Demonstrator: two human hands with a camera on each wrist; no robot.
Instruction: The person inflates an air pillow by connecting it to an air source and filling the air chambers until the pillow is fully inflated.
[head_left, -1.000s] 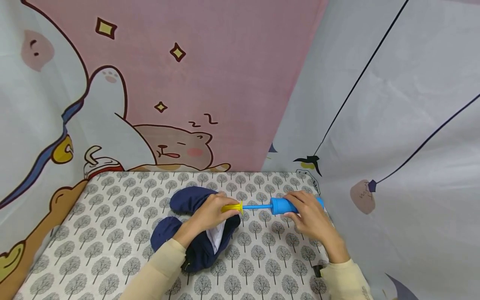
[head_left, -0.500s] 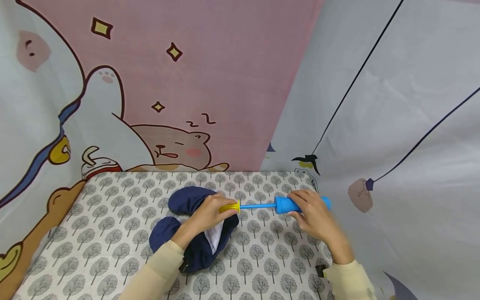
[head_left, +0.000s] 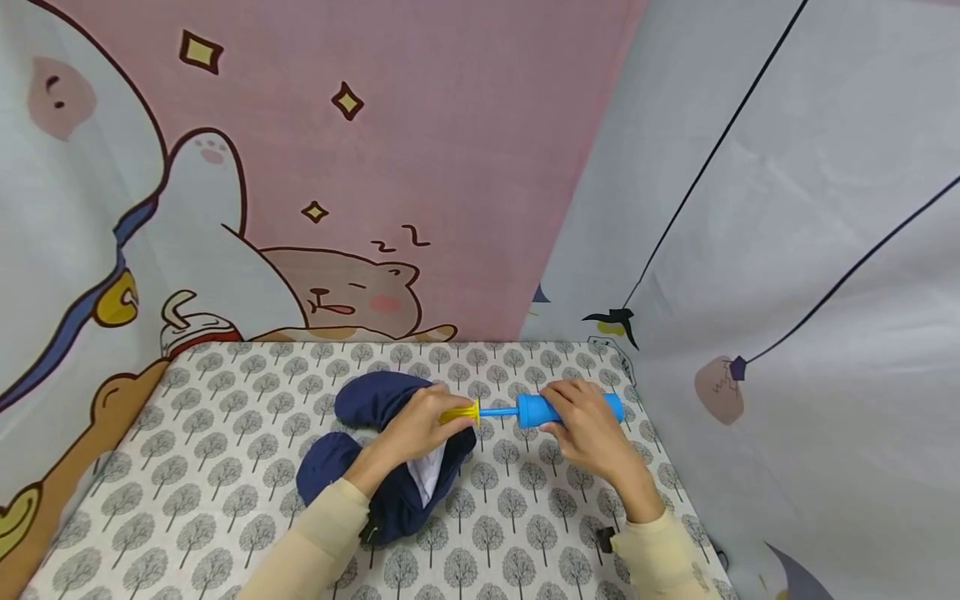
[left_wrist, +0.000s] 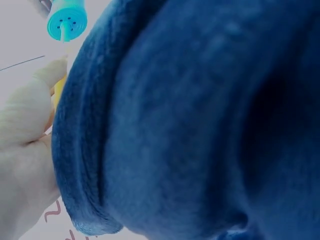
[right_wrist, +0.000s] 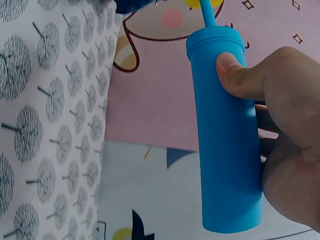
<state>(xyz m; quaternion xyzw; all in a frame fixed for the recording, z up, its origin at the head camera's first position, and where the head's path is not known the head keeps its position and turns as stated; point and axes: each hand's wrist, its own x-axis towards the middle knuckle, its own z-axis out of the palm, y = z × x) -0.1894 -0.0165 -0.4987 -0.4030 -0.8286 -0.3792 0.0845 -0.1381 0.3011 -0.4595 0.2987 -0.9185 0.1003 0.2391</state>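
Observation:
My left hand [head_left: 422,422] grips the yellow handle [head_left: 459,412] of a hand air pump. My right hand [head_left: 588,425] is wrapped round the pump's blue barrel [head_left: 534,411], thumb along its side in the right wrist view. A short length of blue rod [head_left: 498,412] shows between handle and barrel, and the pump lies roughly level. Below and behind my left hand is a navy, curved, padded fabric piece [head_left: 382,398] like a neck pillow, with a white patch [head_left: 427,475] showing. My left forearm hides part of it. Navy fabric [left_wrist: 165,130] fills much of the left wrist view.
A cloth with a grey tree print [head_left: 517,508] covers the table. Behind it hangs a pink backdrop [head_left: 465,167] with cartoon animals, and a pale curtain [head_left: 810,292] borders the right side. A small black object [head_left: 604,539] shows beside my right cuff.
My right hand first draws the barrel right, lengthening the exposed rod, then brings it back left so less rod shows now. My left hand stays nearly still on the handle.

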